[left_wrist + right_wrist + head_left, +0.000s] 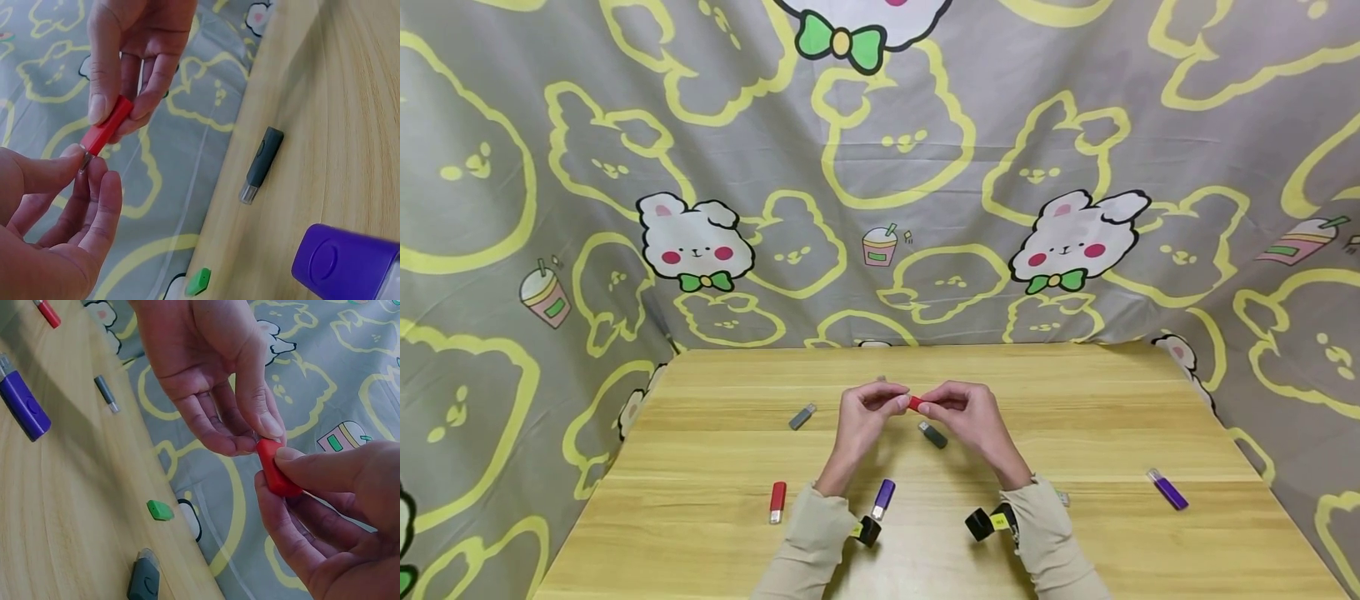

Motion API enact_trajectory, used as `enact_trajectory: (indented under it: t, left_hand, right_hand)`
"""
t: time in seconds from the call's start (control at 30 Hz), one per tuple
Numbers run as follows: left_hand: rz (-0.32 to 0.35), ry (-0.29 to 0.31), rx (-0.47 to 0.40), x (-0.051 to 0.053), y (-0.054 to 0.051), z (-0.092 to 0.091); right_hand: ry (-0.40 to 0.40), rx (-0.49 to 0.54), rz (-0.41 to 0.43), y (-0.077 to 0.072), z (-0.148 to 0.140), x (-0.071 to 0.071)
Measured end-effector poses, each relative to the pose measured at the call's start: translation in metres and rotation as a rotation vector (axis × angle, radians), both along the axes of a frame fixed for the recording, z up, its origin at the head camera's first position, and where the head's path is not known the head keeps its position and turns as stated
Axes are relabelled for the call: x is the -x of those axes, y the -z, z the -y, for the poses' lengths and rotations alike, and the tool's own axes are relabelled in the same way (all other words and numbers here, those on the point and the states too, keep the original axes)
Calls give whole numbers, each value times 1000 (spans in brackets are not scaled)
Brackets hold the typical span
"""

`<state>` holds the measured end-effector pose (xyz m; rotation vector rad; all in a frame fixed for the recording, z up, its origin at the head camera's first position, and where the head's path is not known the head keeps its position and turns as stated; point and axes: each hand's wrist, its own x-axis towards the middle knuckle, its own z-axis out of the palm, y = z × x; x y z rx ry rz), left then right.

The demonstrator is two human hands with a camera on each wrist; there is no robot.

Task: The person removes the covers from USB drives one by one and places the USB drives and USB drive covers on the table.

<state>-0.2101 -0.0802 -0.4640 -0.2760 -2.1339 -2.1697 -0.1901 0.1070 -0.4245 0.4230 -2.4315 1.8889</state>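
Over the tabletop's [715, 550] far half, about midway between left and right edges, red USB flash drive [915, 404] held up between both hands. Left hand [867, 411]: thumb and fingers together, clamped on silvery plug end [85, 160], mostly covered by fingertips. Right hand [967, 414]: thumb and fingers together, clamped on red body, tilted in left wrist view.

Nearest below hands, dark grey-green USB flash drive [933, 435] lying flat, plug toward far left corner. Close to far edge, green USB flash drive [160, 510], mostly behind left hand in head view. Toward far left corner, grey USB flash drive [802, 417], plug angled to far edge. Nearer left edge, second red USB flash drive [778, 502], plug toward near edge. Just beside left wrist camera [869, 532], purple USB flash drive [884, 497], plug also toward near edge. Near right edge, second purple USB flash drive [1168, 490], plug toward far edge. Peeking past right beige sleeve [1051, 533], pale plug end [1063, 498]; rest hidden, cannot tell colour.

On right wrist, black camera [980, 525] with yellow label. On left forearm, matching beige sleeve [811, 533]. Behind far edge, grey curtain [940, 225] printed with yellow outlines, white rabbits, pink cups.
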Motion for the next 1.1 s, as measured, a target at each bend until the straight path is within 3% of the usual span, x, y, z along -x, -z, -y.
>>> enact_trajectory:
  t: [0.4,0.73,1.1]
  left_hand:
    - [26,-8,-45,-2,-2,-4]
    - [53,-15,-44,-3,-2,-6]
    - [81,-3,-75,2,0,-3]
  right_hand:
    - [-8,15,24,-7,-3,-2]
    - [-8,35,52,22,-9,13]
    - [-18,30,70,23,-8,16]
